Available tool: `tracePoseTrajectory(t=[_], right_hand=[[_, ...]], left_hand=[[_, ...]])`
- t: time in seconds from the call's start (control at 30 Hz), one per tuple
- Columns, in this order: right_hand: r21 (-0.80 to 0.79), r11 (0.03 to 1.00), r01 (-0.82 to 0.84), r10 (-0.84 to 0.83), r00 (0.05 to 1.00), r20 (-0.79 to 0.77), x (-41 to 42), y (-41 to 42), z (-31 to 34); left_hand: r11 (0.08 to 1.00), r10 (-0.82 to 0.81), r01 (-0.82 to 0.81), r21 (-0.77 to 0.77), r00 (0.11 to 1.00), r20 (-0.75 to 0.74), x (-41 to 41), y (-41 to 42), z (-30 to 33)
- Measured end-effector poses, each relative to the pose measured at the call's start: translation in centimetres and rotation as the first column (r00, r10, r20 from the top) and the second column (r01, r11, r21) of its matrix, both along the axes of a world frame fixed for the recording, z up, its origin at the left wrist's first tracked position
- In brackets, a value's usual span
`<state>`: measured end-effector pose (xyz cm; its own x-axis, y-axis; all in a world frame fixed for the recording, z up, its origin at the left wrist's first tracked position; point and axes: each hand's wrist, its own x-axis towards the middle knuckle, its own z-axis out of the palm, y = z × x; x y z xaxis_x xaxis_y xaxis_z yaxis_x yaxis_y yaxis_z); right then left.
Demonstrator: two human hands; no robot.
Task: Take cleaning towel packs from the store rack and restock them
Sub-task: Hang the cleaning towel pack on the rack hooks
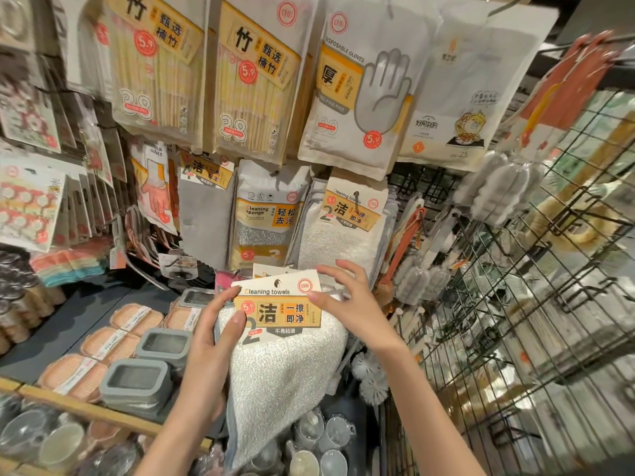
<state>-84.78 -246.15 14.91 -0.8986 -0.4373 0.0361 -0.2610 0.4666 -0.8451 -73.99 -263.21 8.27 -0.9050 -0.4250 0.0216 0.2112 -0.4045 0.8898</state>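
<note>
A white cleaning towel pack with a yellow "Cleaning towels" card hangs in front of me, low in the middle of the head view. My left hand grips its left side, thumb on the card's lower left corner. My right hand pinches the card's upper right corner. A second card edge peeks out just behind the held pack. Another cleaning towel pack of the same kind hangs on the rack straight above, with more behind it.
Around it hang a cleaning sponge pack, a grey cloth pack, disposable gloves and bamboo chopstick packs. A black wire grid with brushes stands at right. Grey trays and orange pads lie on the shelf at left.
</note>
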Motion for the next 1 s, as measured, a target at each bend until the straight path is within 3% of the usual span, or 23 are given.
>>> tracePoseTrajectory(t=[0.63, 0.87, 1.0], right_hand=[[-0.172, 0.977, 0.13, -0.144, 0.987, -0.07, 3.3, -1.9, -1.8], [-0.207, 0.962, 0.176, -0.165, 0.984, 0.069, 2.1, -1.3, -2.4], [-0.199, 0.967, 0.157, -0.141, 0.986, 0.09, 1.5, -0.8, -2.2]], left_hand=[[0.997, 0.056, -0.057, 0.055, 0.998, 0.021, 0.1, 0.3, -0.1], [0.994, 0.064, -0.065, -0.09, 0.998, -0.014, 0.1, 0.0, -0.4], [0.996, 0.043, -0.043, -0.074, 0.999, -0.01, 0.2, 0.0, -0.3]])
